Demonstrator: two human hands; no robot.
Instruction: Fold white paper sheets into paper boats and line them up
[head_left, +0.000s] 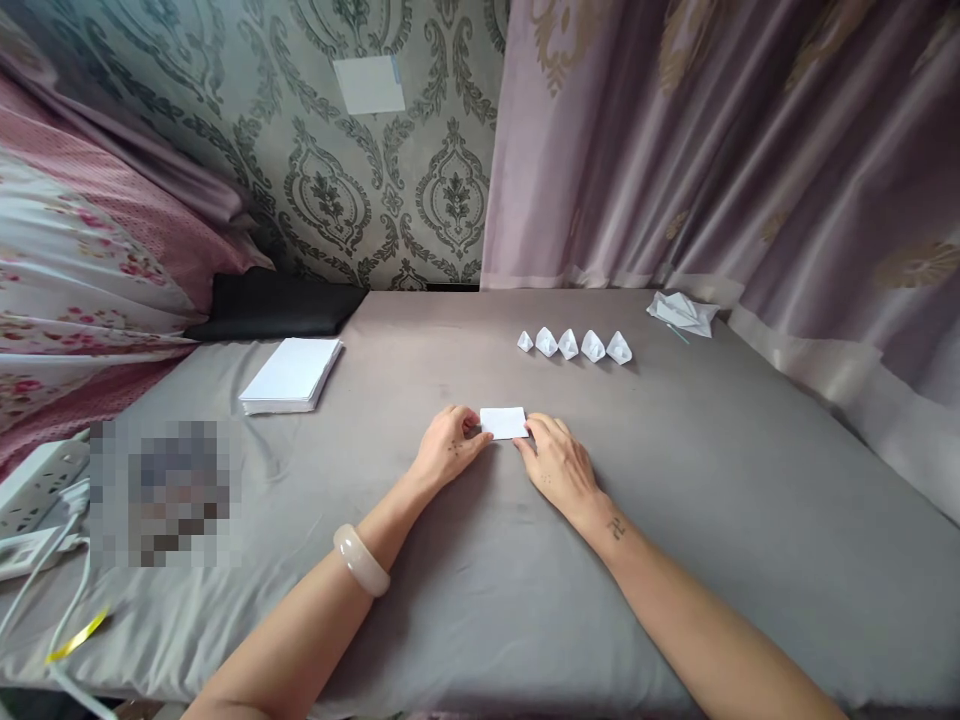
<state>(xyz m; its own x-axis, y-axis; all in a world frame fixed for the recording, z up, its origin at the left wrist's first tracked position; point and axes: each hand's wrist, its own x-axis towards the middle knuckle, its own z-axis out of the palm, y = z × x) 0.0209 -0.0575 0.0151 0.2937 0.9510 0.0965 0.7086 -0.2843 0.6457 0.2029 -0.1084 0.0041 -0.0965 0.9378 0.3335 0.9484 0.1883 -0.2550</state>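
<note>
A small white folded piece of paper [504, 424], a neat rectangle, lies between my hands at the middle of the grey cloth. My left hand [450, 445] grips its left edge, thumb at the lower corner and fingers curled behind. At the right edge, my right hand [559, 462] closes on the paper with its thumb near the lower corner and its fingertips by the upper one. Beyond the hands, several folded paper boats [568, 345] stand in a row, the leftmost one smaller than the others.
At the left lies a stack of white paper [292, 372], with a black folded item [281, 302] behind it. White power strips [41, 485], cables and a yellow strip [79, 637] sit at the left edge. Crumpled white paper [684, 312] rests at the far right by the curtain [637, 150].
</note>
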